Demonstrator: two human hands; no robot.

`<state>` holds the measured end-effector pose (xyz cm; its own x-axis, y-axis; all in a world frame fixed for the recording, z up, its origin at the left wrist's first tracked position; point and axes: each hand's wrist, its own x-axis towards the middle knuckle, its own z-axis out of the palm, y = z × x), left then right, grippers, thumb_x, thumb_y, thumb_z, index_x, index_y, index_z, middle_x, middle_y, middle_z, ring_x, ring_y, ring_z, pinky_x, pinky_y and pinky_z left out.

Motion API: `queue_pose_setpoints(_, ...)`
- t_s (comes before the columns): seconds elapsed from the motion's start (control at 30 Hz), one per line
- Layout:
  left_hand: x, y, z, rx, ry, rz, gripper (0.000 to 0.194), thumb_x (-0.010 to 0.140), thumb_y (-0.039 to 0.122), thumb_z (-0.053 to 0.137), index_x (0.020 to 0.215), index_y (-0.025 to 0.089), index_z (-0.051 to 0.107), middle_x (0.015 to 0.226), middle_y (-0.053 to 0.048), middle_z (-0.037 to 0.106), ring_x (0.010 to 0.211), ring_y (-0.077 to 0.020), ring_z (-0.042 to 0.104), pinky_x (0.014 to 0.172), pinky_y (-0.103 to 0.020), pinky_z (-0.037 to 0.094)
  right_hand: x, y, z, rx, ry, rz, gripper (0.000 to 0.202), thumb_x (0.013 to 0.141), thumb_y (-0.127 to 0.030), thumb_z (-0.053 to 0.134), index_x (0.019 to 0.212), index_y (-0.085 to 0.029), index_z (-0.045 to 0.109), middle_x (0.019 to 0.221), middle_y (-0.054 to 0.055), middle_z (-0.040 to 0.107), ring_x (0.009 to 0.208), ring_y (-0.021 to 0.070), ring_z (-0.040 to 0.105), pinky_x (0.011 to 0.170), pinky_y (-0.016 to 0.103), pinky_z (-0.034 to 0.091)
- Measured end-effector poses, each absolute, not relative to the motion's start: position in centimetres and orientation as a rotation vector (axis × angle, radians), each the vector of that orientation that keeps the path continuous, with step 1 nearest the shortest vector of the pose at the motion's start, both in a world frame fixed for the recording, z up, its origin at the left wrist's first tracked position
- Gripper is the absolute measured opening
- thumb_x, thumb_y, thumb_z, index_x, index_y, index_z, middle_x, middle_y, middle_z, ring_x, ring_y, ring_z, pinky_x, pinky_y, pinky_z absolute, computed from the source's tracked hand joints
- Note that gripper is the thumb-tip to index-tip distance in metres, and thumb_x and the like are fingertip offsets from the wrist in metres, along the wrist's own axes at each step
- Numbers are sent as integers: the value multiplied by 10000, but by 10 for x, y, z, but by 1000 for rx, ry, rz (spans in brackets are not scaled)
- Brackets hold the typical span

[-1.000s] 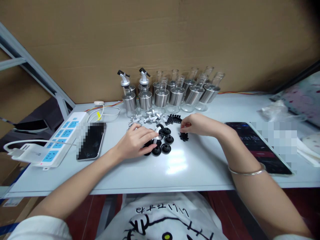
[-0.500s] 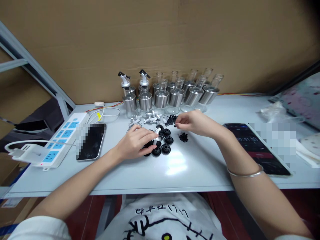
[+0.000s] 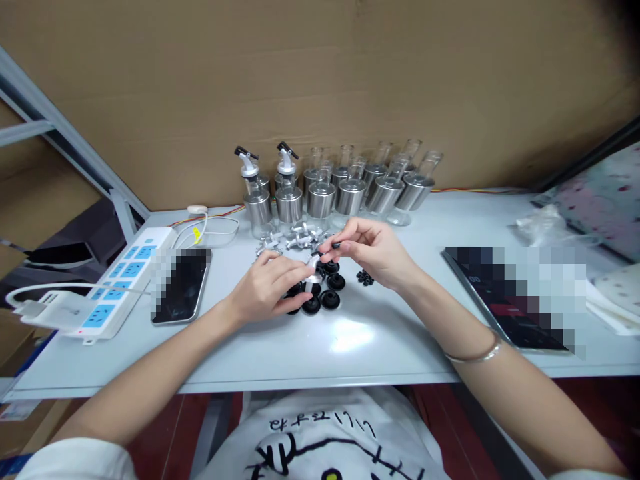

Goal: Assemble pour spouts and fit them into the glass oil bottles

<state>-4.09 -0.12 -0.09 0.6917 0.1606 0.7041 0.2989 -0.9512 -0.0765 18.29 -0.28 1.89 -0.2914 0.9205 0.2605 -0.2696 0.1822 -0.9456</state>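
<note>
The silver pourer spout (image 3: 313, 277) was just above the black stoppers (image 3: 331, 300), around midway between the front and back edges of the tabletop (image 3: 400, 347); it looked light, stiff and perhaps slick, best taken by its ends. The grip of the left hand (image 3: 265, 290) pinched it, thumb and fingers parted by its length. The right hand (image 3: 373, 253) had its grip nearly closed on a small black piece (image 3: 337, 245), likely light too, just beside the spout. Bottles (image 3: 352, 195) stood toward the back edge.

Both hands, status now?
Left hand: closed, holding a silver pourer spout.
Right hand: closed, fingertips pinching a small black piece.
</note>
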Motion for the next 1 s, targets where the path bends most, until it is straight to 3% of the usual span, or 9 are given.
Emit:
queue_pose_setpoints(0.23,-42,-2,5,-2675,-339,-1122,272,918,277,545,1153,153,488,910,-65,712,791,-159,664,718,-300,448,182,-5,21,-685,-1344,1377,246,657,-305,803,696,-169,602,740,8,705,577,97,622,641,287,515)
queue_pose_setpoints(0.43,-40,-6,5,-2662,-382,-1132,280,972,340,446,1199,178,463,954,-72,699,919,-194,646,754,-319,470,184,-4,17,-791,-1441,1388,181,739,-334,741,853,-195,726,687,-10,662,621,98,572,663,279,463)
queue_pose_setpoints(0.63,-40,-5,1,-2708,-439,-1117,328,992,357,386,1274,190,413,992,-75,686,949,-203,630,760,-330,478,181,-9,20,-820,-1496,1388,205,797,-357,682,928,-205,724,661,-28,579,626,96,510,617,262,411)
queue_pose_setpoints(0.83,-38,-9,2,-2709,-423,-1119,322,996,356,373,1253,167,423,989,-88,682,945,-202,622,767,-326,466,178,-10,24,-721,-1414,1450,240,741,-359,746,746,-186,581,584,-50,578,522,79,501,532,232,390)
queue_pose_setpoints(1.0,-35,-13,3,-2721,-399,-1123,334,995,344,380,1266,151,414,991,-101,675,961,-205,614,772,-321,454,181,-9,24,-708,-1438,1471,285,725,-370,763,697,-182,550,571,-43,607,477,75,504,495,228,390)
